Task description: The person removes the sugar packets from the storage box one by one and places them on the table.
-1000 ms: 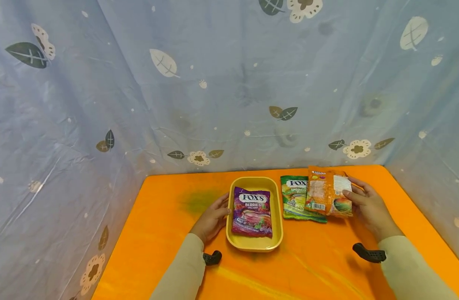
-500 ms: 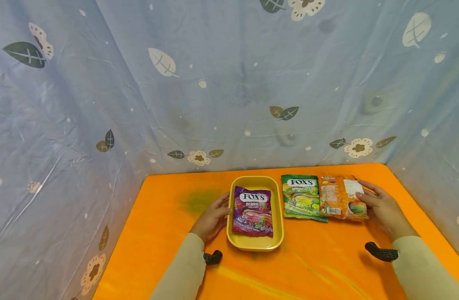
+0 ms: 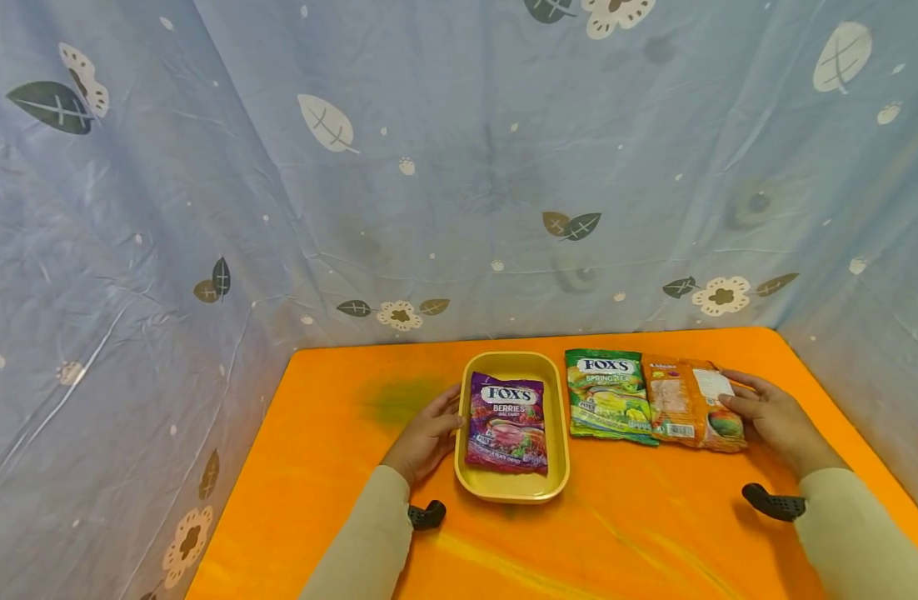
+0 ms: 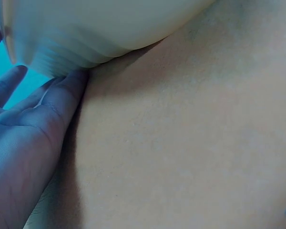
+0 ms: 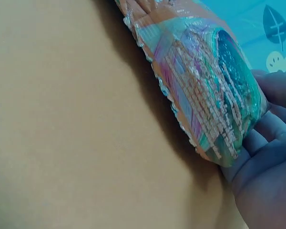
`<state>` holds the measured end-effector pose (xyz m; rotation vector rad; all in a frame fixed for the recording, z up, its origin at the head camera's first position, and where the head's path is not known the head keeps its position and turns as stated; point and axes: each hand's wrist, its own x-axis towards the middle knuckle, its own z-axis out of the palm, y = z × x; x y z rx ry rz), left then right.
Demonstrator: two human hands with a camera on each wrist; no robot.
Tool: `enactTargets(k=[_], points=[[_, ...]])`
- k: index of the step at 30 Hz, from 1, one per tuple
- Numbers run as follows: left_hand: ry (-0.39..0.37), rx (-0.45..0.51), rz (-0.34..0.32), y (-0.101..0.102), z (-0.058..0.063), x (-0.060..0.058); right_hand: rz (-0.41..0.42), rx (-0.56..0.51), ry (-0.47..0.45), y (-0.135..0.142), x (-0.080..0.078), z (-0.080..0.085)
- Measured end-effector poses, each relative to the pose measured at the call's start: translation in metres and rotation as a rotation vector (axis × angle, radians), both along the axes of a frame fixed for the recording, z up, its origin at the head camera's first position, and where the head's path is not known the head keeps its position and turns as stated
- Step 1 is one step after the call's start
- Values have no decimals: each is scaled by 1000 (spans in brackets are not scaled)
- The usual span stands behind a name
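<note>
My left hand (image 3: 426,437) rests against the left wall of a yellow tray (image 3: 509,492); in the left wrist view its loosely extended fingers (image 4: 69,93) touch the tray's pale ribbed side (image 4: 114,28). In the tray lies a purple bag of berry candy (image 3: 506,423). At the right, my right hand (image 3: 777,421) pinches the right edge of an orange candy bag (image 3: 695,404), thumb on top and fingers under it. The right wrist view shows this bag's crinkled end (image 5: 205,90) between thumb and fingers. A green bag of spring tea candy (image 3: 609,396) lies directly left of the orange one.
An orange cloth (image 3: 564,550) covers the table. Blue-grey patterned curtains (image 3: 429,192) stand along the back and both sides. Each wrist carries a black camera mount (image 3: 427,515) just below the hand.
My right hand has moved right with the orange bag, from over the green bag to beside it, and lowered it. The green bag's front now shows almost fully. My left hand keeps its place.
</note>
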<state>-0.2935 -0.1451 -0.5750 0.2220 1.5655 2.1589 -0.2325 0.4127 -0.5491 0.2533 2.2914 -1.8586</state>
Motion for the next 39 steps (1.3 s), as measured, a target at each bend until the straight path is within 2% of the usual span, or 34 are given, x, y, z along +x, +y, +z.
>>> enactTargets(k=[6,10,17,19,22,29,32,39], points=[[-2,-3,-5,0,-1,0,-7,-4,18,0,-1,3],[2,-9,-5,-1,-2,0,-8,36,24,-2,0,5],[-2,-5,-8,-1,-1,1,-54,170,48,-6,4,6],[-4,-8,-9,-1,-1,1,-71,170,69,-6,5,6],[-7,-12,-6,-1,-1,1,-101,121,91,-4,8,4],[-14,-13,7,0,-1,0,-179,-168,120,1,13,0],[-17,-12,12,0,-1,1,-194,-259,139,5,14,-2],[-12,-20,14,0,0,1,-178,-329,146,10,17,-4]])
